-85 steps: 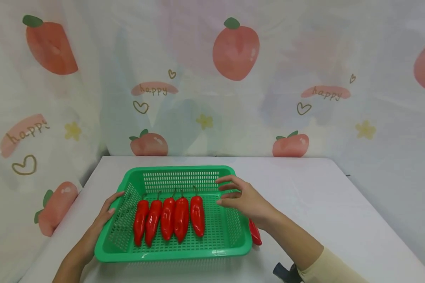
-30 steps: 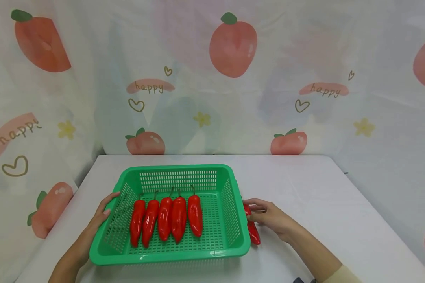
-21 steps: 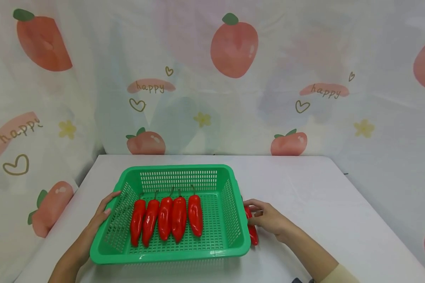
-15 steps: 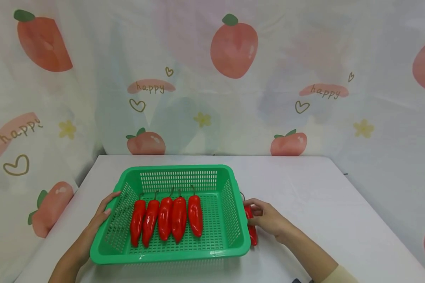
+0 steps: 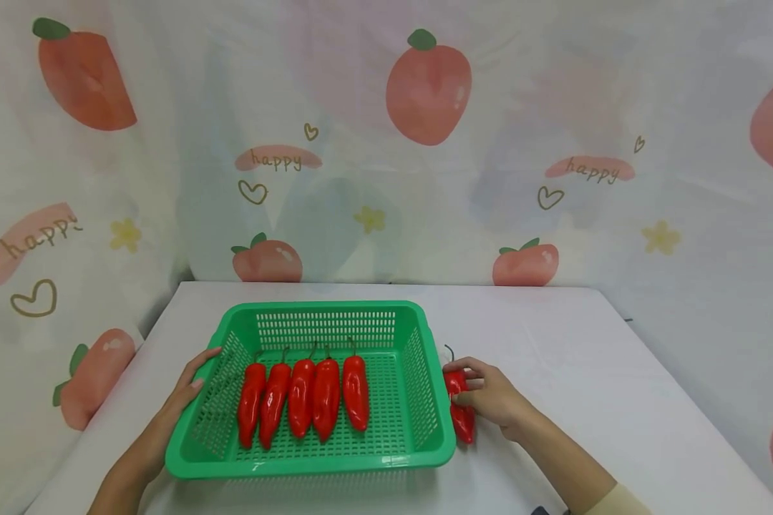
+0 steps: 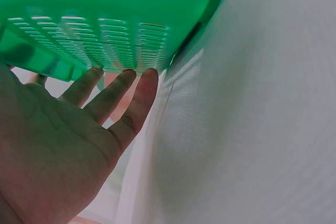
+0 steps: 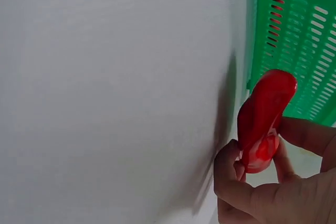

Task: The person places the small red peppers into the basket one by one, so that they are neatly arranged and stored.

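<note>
A red chili pepper [image 5: 462, 422] is beside the basket's right side, its stem pointing away from me. My right hand [image 5: 494, 397] pinches it between thumb and fingers; in the right wrist view the glossy pepper [image 7: 266, 114] shows between the fingertips, close to the basket wall. Several more red peppers [image 5: 326, 400] lie side by side in the green plastic basket [image 5: 309, 468], stems toward the back. At the basket's left side rests my left hand [image 5: 161, 433]. In the left wrist view its extended fingers [image 6: 107, 98] touch the perforated wall from outside.
The basket stands on a white table [image 5: 554, 343], left of its middle. Behind and to the sides hangs a fruit-patterned cloth [image 5: 457, 179]. Part of a dark object [image 5: 540, 511] shows at the bottom edge near the right sleeve [image 5: 618, 501].
My right hand has gone from above the basket's right rim down to the pepper outside and taken hold of it. The pepper has shifted and its stem now shows. My left hand stays put.
</note>
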{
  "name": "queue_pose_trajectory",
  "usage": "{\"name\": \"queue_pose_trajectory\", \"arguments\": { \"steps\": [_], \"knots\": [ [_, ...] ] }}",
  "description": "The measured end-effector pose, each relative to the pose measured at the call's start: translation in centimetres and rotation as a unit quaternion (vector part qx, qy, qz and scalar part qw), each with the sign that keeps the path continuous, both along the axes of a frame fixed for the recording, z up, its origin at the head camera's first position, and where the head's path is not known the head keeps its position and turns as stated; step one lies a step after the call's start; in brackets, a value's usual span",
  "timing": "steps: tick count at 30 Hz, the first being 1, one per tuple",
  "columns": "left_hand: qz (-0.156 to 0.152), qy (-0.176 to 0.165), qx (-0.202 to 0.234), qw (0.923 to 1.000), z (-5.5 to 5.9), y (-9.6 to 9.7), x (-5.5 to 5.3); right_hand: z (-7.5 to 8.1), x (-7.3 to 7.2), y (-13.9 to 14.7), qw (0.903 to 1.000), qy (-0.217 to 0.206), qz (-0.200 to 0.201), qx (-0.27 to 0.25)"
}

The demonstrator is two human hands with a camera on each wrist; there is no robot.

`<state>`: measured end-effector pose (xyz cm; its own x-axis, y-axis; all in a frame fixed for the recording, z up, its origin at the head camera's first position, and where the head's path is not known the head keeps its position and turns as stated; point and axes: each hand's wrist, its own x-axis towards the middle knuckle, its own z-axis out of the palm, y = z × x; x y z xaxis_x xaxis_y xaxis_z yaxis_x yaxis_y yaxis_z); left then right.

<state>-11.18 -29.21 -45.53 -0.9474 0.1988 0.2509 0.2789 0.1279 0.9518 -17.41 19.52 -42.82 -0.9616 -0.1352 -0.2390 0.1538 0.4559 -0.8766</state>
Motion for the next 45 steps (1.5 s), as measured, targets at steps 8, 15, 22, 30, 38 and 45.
{"name": "queue_pose_trajectory", "arguments": {
  "steps": [8,15,22,30,38,45],
  "knots": [
    [-0.004,-0.007,0.008,0.9999,0.0,-0.1,0.1,1.0,0.0,0.2,0.9996,0.002,-0.009,-0.026],
    [-0.013,0.002,0.010,0.9999,0.0,0.0,0.0,1.4,-0.2,1.1,0.9990,-0.009,-0.021,-0.040],
    [-0.015,0.001,0.002,0.9999,0.1,0.0,0.1,2.7,-0.2,1.7,0.9986,0.006,-0.014,-0.050],
    [-0.006,-0.007,0.006,0.9999,0.2,0.2,0.3,4.2,0.0,1.5,0.9983,0.019,-0.015,-0.053],
    [-0.011,-0.005,0.014,0.9998,0.3,0.2,0.2,5.2,-0.2,1.2,0.9977,0.021,-0.010,-0.063],
    [0.026,-0.096,-0.044,0.9941,0.8,-0.5,1.3,7.1,-0.7,1.9,0.9939,0.042,-0.002,-0.102]
  ]
}}
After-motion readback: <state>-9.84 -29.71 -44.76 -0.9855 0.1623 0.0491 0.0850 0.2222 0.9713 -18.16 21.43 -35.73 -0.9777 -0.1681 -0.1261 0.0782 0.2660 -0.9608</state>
